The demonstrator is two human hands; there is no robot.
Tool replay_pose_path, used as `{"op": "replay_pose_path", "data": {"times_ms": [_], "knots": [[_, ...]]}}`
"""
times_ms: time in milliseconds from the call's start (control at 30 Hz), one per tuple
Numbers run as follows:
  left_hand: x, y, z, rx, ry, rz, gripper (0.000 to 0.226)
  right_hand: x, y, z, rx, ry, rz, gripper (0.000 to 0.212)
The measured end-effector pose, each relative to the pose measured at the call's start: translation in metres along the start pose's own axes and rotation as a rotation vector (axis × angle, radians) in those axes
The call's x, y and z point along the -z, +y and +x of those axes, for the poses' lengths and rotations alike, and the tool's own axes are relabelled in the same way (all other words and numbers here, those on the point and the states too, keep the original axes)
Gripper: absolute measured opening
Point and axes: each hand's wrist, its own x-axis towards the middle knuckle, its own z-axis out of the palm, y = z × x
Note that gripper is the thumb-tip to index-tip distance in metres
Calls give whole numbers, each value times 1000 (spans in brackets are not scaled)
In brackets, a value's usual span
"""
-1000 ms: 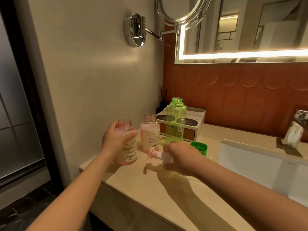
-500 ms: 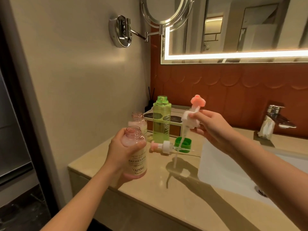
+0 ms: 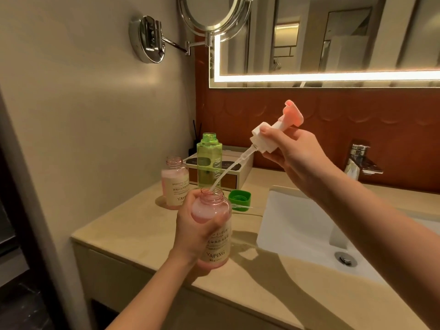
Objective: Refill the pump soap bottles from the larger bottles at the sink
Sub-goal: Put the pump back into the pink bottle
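Pump (image 3: 262, 139) (right hand (image 3: 302, 160)) angled into left hand's (image 3: 191, 234) bottle (image 3: 216, 248).

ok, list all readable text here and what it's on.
"YAPING": cream label of the round pink plastic bottle in the left hand.
"SMOOTH C", "YA": label of the second pink bottle standing on the beige counter; rest hidden.
Tall green clear bottle: vertical letters, maybe "MYBO", unsure.
Small print on both labels: too blurred.

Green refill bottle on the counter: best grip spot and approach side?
Probably the green bottle mid-body, from the right. It stands upright and uncapped with flat sides for the fingers; a pink bottle stands close on its left, a box sits behind.
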Motion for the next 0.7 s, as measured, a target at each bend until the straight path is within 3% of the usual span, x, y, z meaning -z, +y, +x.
{"op": "replay_pose_path", "data": {"times_ms": [100,433,700], "knots": [[-8,1,-1,-4,-17,-22,62,-1,-2,0,70,-94,-130,22],[-17,0,-4,-23,-52,-67,66,-21,13,-8,53,-532,-499,21],[-16,-3,-4,0,-59,-112,61,-27,24,-8,138,-702,-726,31]]}}
